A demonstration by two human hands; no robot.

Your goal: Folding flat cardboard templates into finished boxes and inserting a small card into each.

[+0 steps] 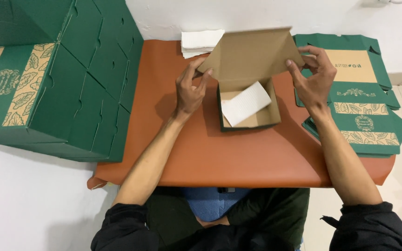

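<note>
Two bare hands pinch raised brown lid of one small green cardboard box [250, 122] at counter [238, 158] centre: left hand [189, 90] at lid's left corner, right hand [315, 76] at right. One white paper sheet [246, 103] inside. Lid-closing step, seemingly; next, lid folds down evenly. Flat green blanks [364, 116] stacked right, perhaps several; white paper pile [201, 42] behind; assembled green boxes [47, 79] left.

I see a small box [250, 100], green outside and brown inside, sitting on the orange counter [238, 158]. Its lid stands up, wide open. A white folded paper [246, 103] lies tilted inside, one end leaning on the box wall.
</note>
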